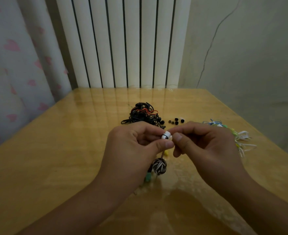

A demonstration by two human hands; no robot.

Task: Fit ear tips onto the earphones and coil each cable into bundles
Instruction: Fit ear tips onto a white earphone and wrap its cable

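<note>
My left hand (136, 146) pinches a small white earbud (166, 135) with a black ring, held above the middle of the table. My right hand (206, 143) meets it from the right, thumb and forefinger closed at the earbud's tip; whether an ear tip sits between them is hidden. From the earbud a thin cable drops to a black-and-white coiled bundle (159, 166) hanging under my left hand. Several loose black ear tips (176, 121) lie on the table beyond my hands.
A tangle of black and red earphone cables (142, 114) lies behind my hands. White, yellow and green earphones (240, 138) are spread to the right. A green piece (147, 177) and a yellow piece (166, 153) lie under my hands. The wooden table (55, 158) ends against a white radiator (123, 43).
</note>
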